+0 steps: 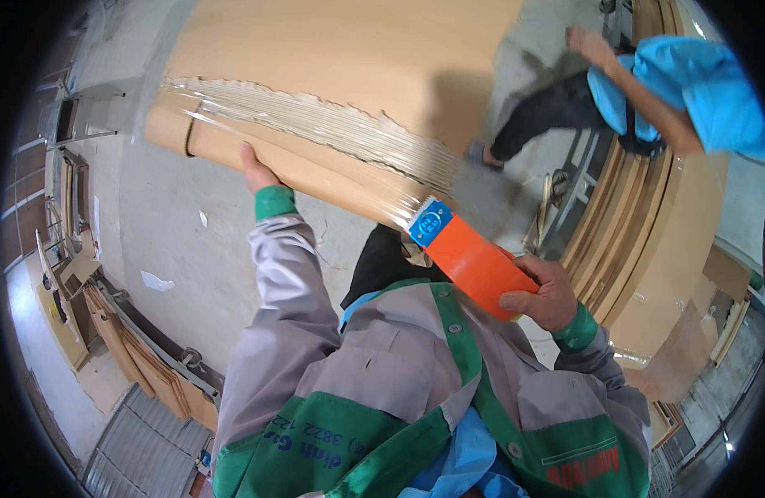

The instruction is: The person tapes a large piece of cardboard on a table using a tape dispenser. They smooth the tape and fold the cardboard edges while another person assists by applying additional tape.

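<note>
A large brown cardboard sheet (341, 41) lies in front of me, its near part folded or rolled into a long edge. Corrugated ridges (382, 149) show along a ragged tear. My left hand (260, 172) grips the near edge, thumb on top and the other fingers hidden beneath. In my right hand (547, 292) is an orange tape dispenser (479, 264) with a blue toothed end, which meets the cardboard's right end. Clear tape (403, 212) is on the cardboard beside the teeth, and more shiny film lies across the left end.
At the right, a person in a blue shirt (689, 91) stands beside a long stack of cardboard (623, 224). Flat cardboard pieces (141, 357) lean on a metal frame at the lower left. Paper scraps (156, 282) lie on the concrete floor (183, 241).
</note>
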`<state>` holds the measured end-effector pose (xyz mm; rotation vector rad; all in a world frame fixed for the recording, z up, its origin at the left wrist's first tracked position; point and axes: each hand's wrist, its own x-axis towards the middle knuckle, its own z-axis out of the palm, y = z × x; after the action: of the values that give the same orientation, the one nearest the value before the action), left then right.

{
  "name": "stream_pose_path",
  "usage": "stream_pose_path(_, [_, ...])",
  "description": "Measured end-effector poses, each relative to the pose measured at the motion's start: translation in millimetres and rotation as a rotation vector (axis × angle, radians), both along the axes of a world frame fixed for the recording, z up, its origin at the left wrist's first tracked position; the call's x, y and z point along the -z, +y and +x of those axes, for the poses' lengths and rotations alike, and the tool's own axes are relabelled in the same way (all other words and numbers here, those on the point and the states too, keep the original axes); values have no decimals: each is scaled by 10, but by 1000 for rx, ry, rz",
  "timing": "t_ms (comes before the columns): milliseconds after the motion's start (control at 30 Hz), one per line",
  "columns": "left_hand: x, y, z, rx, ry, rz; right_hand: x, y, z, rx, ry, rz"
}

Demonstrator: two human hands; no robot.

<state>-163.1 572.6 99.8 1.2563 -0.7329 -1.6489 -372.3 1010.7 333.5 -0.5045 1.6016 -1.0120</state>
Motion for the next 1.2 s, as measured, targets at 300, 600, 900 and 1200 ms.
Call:
stream_pose_path(300, [1,-167,74,25,-144,-65,466,1268,-831,-101,29,93])
stream_pose_path(600, [-438,2123,-483,308,-167,-17,1965,1124,-989,-91,-141,-17])
stream_pose_path(900, [-492,2712,-763,318,-427,109,2491,668,-921,-90,-248,-125])
stream_pose_path(1200, [-872,2986,-1046,638,-1623,-1059,2170,770,-792,-88,-82,-93])
